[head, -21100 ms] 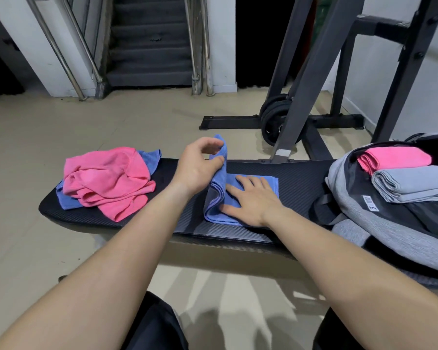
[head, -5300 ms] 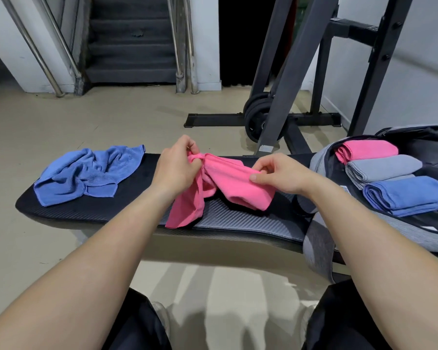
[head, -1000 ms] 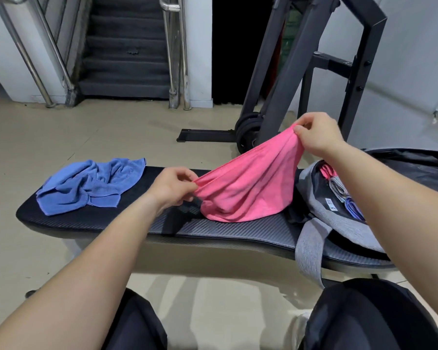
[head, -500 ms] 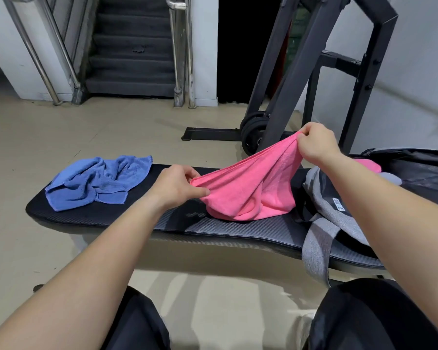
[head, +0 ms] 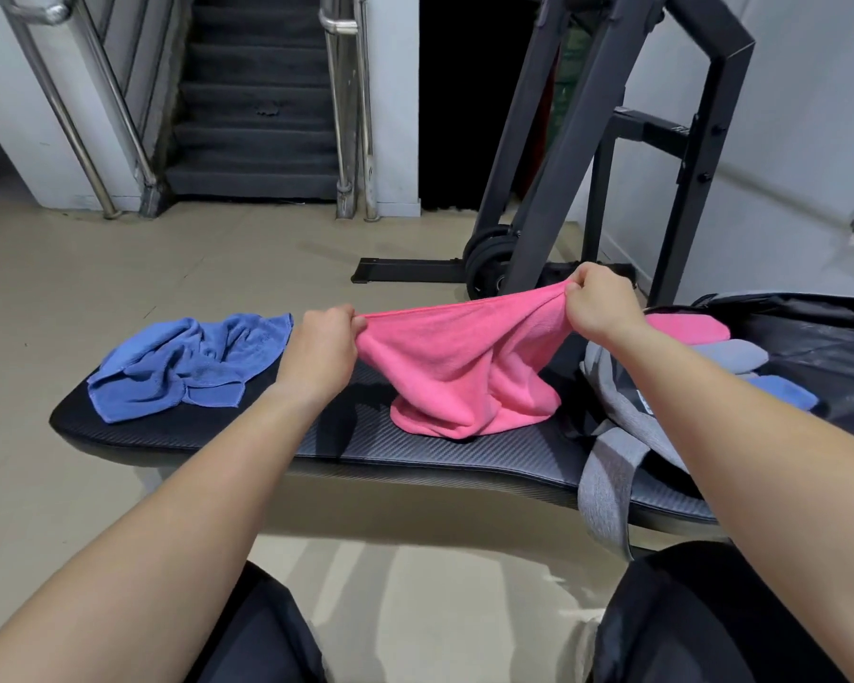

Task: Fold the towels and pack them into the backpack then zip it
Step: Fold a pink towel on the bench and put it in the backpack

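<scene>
Surface (head: 514,456) has the backpack (head: 627,411) open at its right end, three folded towels (head: 730,354) inside (pink, grey, blue). Pink towel (head: 464,367) hangs stretched mid-surface, its bottom sagging onto it; blue towel (head: 183,367) lies crumpled at the left. Left hand (head: 321,347) and right hand (head: 597,303) each pinch a top corner. Looks like the spreading-out step, so next: lay it flat, fold.

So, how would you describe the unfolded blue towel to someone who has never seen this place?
Look at the long black bench in front of the person. At its left end lies the blue towel, loose and crumpled. The pink towel hangs between the left hand and the right hand, and the other blue towel sits folded in the backpack.
</scene>
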Tool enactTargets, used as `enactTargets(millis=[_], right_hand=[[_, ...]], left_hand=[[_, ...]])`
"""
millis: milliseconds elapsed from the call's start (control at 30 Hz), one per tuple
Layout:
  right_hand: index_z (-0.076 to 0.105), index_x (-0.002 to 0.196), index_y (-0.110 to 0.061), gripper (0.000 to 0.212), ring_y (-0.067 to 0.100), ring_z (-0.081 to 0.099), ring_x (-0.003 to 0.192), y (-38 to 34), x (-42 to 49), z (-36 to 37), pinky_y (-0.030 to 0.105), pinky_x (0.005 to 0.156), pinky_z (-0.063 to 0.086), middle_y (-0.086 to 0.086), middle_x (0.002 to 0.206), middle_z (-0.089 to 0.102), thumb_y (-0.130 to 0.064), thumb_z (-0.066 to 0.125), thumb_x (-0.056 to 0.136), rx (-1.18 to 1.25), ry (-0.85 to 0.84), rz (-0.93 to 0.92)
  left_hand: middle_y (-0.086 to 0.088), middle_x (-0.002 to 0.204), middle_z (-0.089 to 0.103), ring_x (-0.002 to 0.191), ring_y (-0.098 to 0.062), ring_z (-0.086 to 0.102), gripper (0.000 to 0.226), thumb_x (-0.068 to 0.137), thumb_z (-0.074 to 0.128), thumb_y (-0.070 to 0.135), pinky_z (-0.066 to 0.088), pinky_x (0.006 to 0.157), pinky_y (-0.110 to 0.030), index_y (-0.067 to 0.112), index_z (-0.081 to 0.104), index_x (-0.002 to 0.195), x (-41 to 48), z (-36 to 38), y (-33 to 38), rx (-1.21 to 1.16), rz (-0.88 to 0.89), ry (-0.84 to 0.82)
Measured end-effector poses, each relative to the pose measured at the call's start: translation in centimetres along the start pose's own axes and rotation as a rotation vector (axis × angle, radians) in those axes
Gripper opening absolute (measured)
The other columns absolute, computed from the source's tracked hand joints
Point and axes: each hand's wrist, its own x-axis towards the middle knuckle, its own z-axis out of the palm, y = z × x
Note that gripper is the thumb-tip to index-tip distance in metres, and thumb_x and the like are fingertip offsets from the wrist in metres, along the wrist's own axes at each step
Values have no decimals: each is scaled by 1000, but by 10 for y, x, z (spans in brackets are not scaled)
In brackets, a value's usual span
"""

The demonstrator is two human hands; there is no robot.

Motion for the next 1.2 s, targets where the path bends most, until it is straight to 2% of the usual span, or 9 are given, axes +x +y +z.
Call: enactTargets(millis=[167,300,433,567,700,800,1000,1100,1200], right_hand=[[64,106,-10,22,28,58,104,-13,4,-36,31,83,39,8,108,65,-14,44,101,186,33,-39],[64,97,-18,16,21,61,99,-31,7,-74,34,88,48,-1,103,65,-14,50,100,328,117,-91],[65,96,-22,15,17,59,94,-44,-1,-103,30,86,46,-1,100,66,-10,55,98,396,189,-89],[68,93,-21,17,19,62,95,-45,-15,-111,29,76,47,-2,97,67,-9,55,92,390,37,-17],[63,85,-21,17,29,67,91,-42,-23,-114,49,89,58,4,90,67,-18,46,82,618,-37,-11],[57,80,-11,17,24,51,74,-47,-30,-117,40,74,53,6,78,52,-18,41,82,703,-34,-28],[31,63,-19,27,19,30,60,-49,-20,-96,35,57,24,-1,62,34,-10,36,88,507,87,-54],[37,62,-18,27,25,38,62,-36,-8,-64,37,59,31,2,59,38,-9,36,87,303,52,-40],[54,88,-20,20,33,57,89,-17,3,-24,39,75,43,8,93,63,-22,35,93,119,7,31]], left_hand=[[-15,98,71,97,-39,62,21,100,53,25,46,74,-39,13,70,98,29,-47,25,47,42,150],[-6,104,71,104,-33,61,19,100,51,25,48,80,-40,19,69,102,49,-89,51,21,74,265],[-4,102,67,96,-26,57,20,100,43,19,39,77,-33,13,62,101,50,-113,77,-149,61,282],[-7,104,65,90,-21,53,22,103,40,17,37,78,-30,9,59,109,39,-125,90,-229,27,277],[-9,103,65,90,-26,55,18,104,41,19,39,77,-34,13,57,110,33,-134,90,-222,22,331],[-12,105,66,92,-30,56,18,103,41,20,39,77,-35,14,56,111,28,-137,86,-187,26,345],[-19,108,67,101,-42,58,21,102,43,24,38,77,-39,14,57,113,29,-115,74,-55,25,294],[-19,110,67,101,-42,59,23,102,43,30,43,79,-42,18,57,114,37,-88,55,19,-25,214],[-16,112,68,103,-41,61,25,101,44,36,45,78,-41,22,60,114,43,-50,32,117,-86,124]])
